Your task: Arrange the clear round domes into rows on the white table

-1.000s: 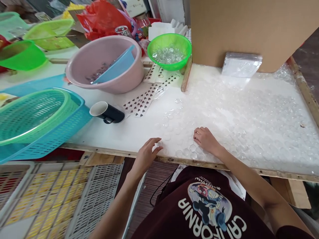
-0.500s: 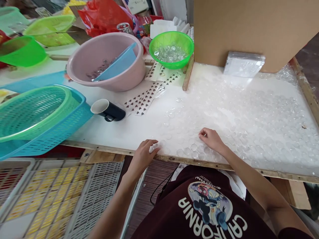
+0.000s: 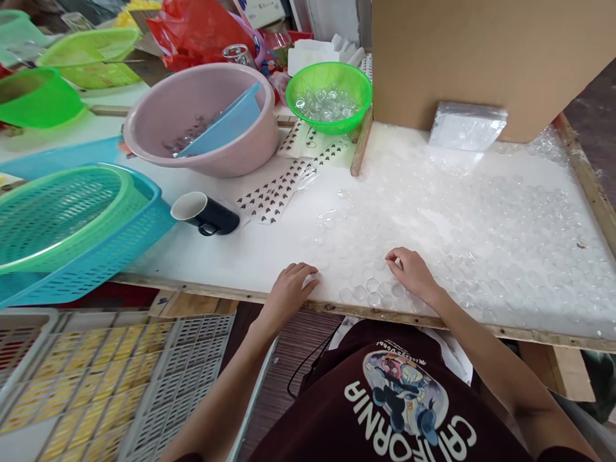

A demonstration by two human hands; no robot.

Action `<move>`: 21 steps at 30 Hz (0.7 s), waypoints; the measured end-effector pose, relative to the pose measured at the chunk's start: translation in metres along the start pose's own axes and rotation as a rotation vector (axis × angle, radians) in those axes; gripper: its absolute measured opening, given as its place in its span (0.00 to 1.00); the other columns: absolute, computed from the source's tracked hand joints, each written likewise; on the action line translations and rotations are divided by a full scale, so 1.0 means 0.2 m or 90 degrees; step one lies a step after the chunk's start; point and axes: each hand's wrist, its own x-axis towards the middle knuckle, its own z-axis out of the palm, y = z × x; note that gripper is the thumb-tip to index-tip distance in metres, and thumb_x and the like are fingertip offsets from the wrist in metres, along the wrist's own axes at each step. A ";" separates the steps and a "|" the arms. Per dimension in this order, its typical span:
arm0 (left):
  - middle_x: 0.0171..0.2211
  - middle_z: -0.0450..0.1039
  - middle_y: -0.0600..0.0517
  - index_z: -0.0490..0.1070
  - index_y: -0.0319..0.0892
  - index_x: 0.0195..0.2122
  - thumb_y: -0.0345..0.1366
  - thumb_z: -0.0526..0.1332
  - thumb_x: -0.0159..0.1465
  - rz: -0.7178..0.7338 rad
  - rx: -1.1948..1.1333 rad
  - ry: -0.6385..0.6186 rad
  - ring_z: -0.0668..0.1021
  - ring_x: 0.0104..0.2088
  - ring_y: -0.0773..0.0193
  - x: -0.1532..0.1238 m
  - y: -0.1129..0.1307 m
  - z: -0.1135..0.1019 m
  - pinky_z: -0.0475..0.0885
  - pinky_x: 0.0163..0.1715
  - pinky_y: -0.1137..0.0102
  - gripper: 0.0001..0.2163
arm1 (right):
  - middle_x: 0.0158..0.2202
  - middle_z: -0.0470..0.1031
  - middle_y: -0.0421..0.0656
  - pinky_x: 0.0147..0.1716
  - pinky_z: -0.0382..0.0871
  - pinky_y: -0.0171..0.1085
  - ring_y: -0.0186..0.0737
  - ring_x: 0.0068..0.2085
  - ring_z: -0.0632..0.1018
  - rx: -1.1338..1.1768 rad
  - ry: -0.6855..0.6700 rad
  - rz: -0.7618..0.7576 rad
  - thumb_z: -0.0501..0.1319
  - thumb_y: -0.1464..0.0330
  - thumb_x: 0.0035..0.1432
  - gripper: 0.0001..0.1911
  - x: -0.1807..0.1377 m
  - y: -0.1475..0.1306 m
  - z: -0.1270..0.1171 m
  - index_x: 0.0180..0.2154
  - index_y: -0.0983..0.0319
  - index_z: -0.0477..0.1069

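Note:
Many clear round discs (image 3: 374,299) lie spread over the white tabletop (image 3: 260,256), some in a loose row along its front edge. My left hand (image 3: 291,287) rests just over that edge, left of the row, with thumb and fingers apart and nothing seen between them. Further right, my right hand (image 3: 411,273) hovers low above the discs, thumb and forefinger pinched together. Whatever the pinch may hold is too small to tell.
A dark mug (image 3: 206,213) lies on its side at left, near a sheet of small dark stickers (image 3: 272,196). Behind stand a pink basin (image 3: 240,151) and a green bowl (image 3: 332,125) of clear pieces. Teal baskets (image 3: 144,224) sit far left; a cardboard box (image 3: 481,58) stands at the back.
My left hand has shifted slightly right and up, toward the discs. My right hand stays almost in place, still pinched. The whole view has slid a little.

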 end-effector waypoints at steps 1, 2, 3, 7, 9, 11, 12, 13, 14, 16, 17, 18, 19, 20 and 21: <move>0.41 0.77 0.44 0.72 0.42 0.40 0.40 0.54 0.67 0.004 -0.005 0.003 0.76 0.44 0.50 0.00 0.00 0.00 0.71 0.45 0.57 0.10 | 0.38 0.77 0.42 0.40 0.66 0.38 0.36 0.34 0.74 -0.005 -0.008 -0.013 0.56 0.73 0.63 0.07 -0.01 0.00 0.00 0.37 0.60 0.72; 0.40 0.77 0.44 0.73 0.43 0.40 0.40 0.53 0.68 0.005 -0.011 0.006 0.76 0.43 0.50 0.00 0.00 0.00 0.71 0.45 0.57 0.11 | 0.38 0.77 0.42 0.42 0.66 0.39 0.37 0.35 0.75 -0.014 -0.016 -0.031 0.56 0.73 0.63 0.07 -0.01 -0.01 0.01 0.37 0.60 0.72; 0.39 0.77 0.45 0.73 0.43 0.40 0.40 0.52 0.68 0.000 -0.022 0.009 0.76 0.42 0.51 0.01 0.00 0.01 0.71 0.44 0.58 0.11 | 0.39 0.77 0.43 0.44 0.65 0.39 0.37 0.37 0.75 -0.024 -0.025 -0.053 0.56 0.73 0.64 0.07 -0.02 -0.02 0.02 0.38 0.61 0.73; 0.34 0.76 0.49 0.72 0.44 0.46 0.42 0.52 0.68 -0.060 -0.089 -0.012 0.77 0.36 0.56 0.01 -0.01 0.00 0.72 0.38 0.64 0.13 | 0.42 0.78 0.45 0.48 0.63 0.41 0.41 0.45 0.75 -0.084 -0.116 -0.181 0.58 0.73 0.64 0.06 -0.06 -0.09 0.09 0.40 0.62 0.74; 0.35 0.75 0.50 0.71 0.44 0.47 0.41 0.53 0.67 -0.075 -0.099 -0.019 0.77 0.35 0.58 0.01 -0.02 -0.01 0.72 0.36 0.65 0.13 | 0.44 0.78 0.46 0.48 0.62 0.42 0.43 0.46 0.74 -0.122 -0.163 -0.232 0.60 0.72 0.64 0.05 -0.07 -0.12 0.12 0.41 0.62 0.74; 0.38 0.74 0.47 0.72 0.44 0.46 0.41 0.54 0.67 -0.063 -0.064 0.010 0.77 0.40 0.55 0.02 -0.01 -0.02 0.72 0.40 0.63 0.12 | 0.45 0.77 0.46 0.48 0.61 0.43 0.44 0.47 0.73 -0.157 -0.180 -0.248 0.61 0.71 0.64 0.05 -0.09 -0.14 0.14 0.42 0.62 0.74; 0.41 0.73 0.45 0.72 0.43 0.45 0.40 0.55 0.67 -0.053 -0.038 0.037 0.76 0.43 0.53 0.02 0.00 -0.03 0.72 0.43 0.61 0.11 | 0.46 0.77 0.46 0.48 0.60 0.43 0.44 0.47 0.73 -0.171 -0.179 -0.245 0.61 0.70 0.64 0.05 -0.09 -0.14 0.14 0.42 0.62 0.74; 0.43 0.72 0.44 0.73 0.43 0.45 0.40 0.55 0.67 -0.040 -0.016 0.062 0.75 0.46 0.50 0.02 0.02 -0.03 0.71 0.45 0.59 0.11 | 0.46 0.77 0.47 0.48 0.60 0.43 0.44 0.47 0.73 -0.182 -0.173 -0.239 0.62 0.70 0.64 0.06 -0.10 -0.13 0.13 0.42 0.62 0.74; 0.44 0.72 0.43 0.73 0.42 0.45 0.40 0.56 0.67 -0.022 -0.006 0.075 0.74 0.48 0.49 0.02 0.05 -0.03 0.71 0.47 0.57 0.11 | 0.46 0.76 0.47 0.48 0.59 0.43 0.44 0.47 0.72 -0.191 -0.164 -0.233 0.62 0.70 0.64 0.06 -0.10 -0.12 0.13 0.42 0.62 0.74; 0.45 0.73 0.43 0.73 0.42 0.45 0.39 0.56 0.68 0.035 -0.027 0.049 0.74 0.47 0.50 0.02 0.13 -0.02 0.71 0.48 0.56 0.10 | 0.46 0.76 0.47 0.48 0.59 0.43 0.44 0.47 0.72 -0.209 -0.146 -0.220 0.62 0.70 0.64 0.05 -0.10 -0.10 0.12 0.42 0.62 0.74; 0.44 0.74 0.44 0.73 0.43 0.45 0.38 0.56 0.68 0.073 -0.052 0.003 0.74 0.46 0.52 0.02 0.17 -0.01 0.71 0.47 0.58 0.09 | 0.45 0.76 0.47 0.48 0.59 0.43 0.45 0.47 0.72 -0.219 -0.138 -0.213 0.62 0.70 0.64 0.05 -0.10 -0.09 0.12 0.42 0.62 0.74; 0.42 0.75 0.46 0.73 0.43 0.44 0.38 0.57 0.68 0.113 -0.072 -0.054 0.75 0.44 0.53 0.03 0.20 0.01 0.71 0.46 0.59 0.09 | 0.45 0.76 0.47 0.48 0.58 0.43 0.45 0.46 0.72 -0.229 -0.129 -0.205 0.62 0.70 0.64 0.05 -0.10 -0.08 0.11 0.42 0.62 0.74; 0.40 0.75 0.46 0.74 0.43 0.42 0.37 0.58 0.68 0.137 -0.084 -0.095 0.75 0.43 0.55 0.03 0.24 0.02 0.71 0.45 0.60 0.08 | 0.45 0.76 0.47 0.47 0.58 0.44 0.45 0.46 0.72 -0.239 -0.119 -0.198 0.62 0.70 0.64 0.05 -0.10 -0.08 0.11 0.42 0.62 0.74; 0.39 0.76 0.47 0.75 0.43 0.40 0.37 0.58 0.67 0.151 -0.090 -0.119 0.75 0.42 0.55 0.04 0.26 0.04 0.71 0.44 0.61 0.07 | 0.45 0.76 0.47 0.47 0.58 0.44 0.45 0.46 0.72 -0.246 -0.108 -0.191 0.61 0.70 0.64 0.05 -0.10 -0.08 0.11 0.42 0.62 0.74; 0.39 0.76 0.47 0.75 0.43 0.39 0.37 0.59 0.67 0.161 -0.090 -0.132 0.75 0.41 0.56 0.05 0.28 0.05 0.71 0.44 0.61 0.06 | 0.45 0.75 0.47 0.47 0.58 0.44 0.45 0.46 0.72 -0.251 -0.097 -0.185 0.61 0.71 0.64 0.05 -0.11 -0.08 0.10 0.42 0.62 0.74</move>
